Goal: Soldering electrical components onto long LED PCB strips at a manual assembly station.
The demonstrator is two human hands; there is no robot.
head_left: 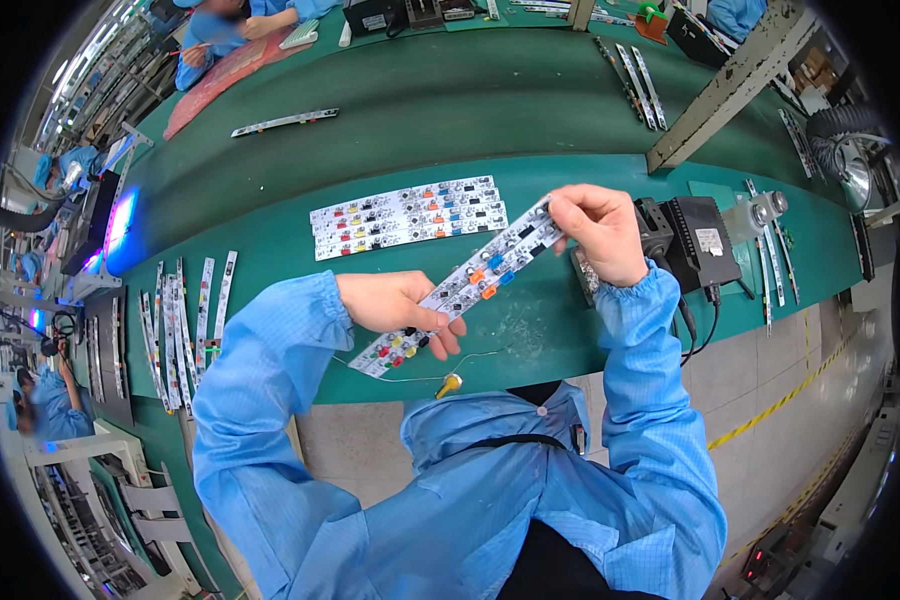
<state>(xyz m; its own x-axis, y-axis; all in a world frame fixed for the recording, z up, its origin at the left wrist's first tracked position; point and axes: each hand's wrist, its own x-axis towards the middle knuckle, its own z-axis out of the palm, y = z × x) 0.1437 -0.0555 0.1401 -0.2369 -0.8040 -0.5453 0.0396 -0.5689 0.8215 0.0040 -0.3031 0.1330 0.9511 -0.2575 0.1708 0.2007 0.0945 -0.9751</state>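
Both of my hands hold a long white circuit board strip (486, 277) with red, yellow, black, orange and blue parts, tilted so its right end is higher and farther away. My left hand (395, 303) grips it below its middle, thumb on top and fingers underneath. At the upper right end, my right hand (602, 228) pinches it between thumb and fingers. Beyond the strip, several similar circuit boards (406, 215) lie side by side on the green work mat (270, 237). A thin wire with a yellow-tipped piece (450, 385) lies near the table edge below my left hand.
A black power unit (705, 245) with cables stands right of my right hand. More board strips (177, 325) lie at the left. A chipped metal post (730, 85) rises at the far right. On the green belt lies a single strip (285, 123); a co-worker's sleeve (210, 45) shows beyond.
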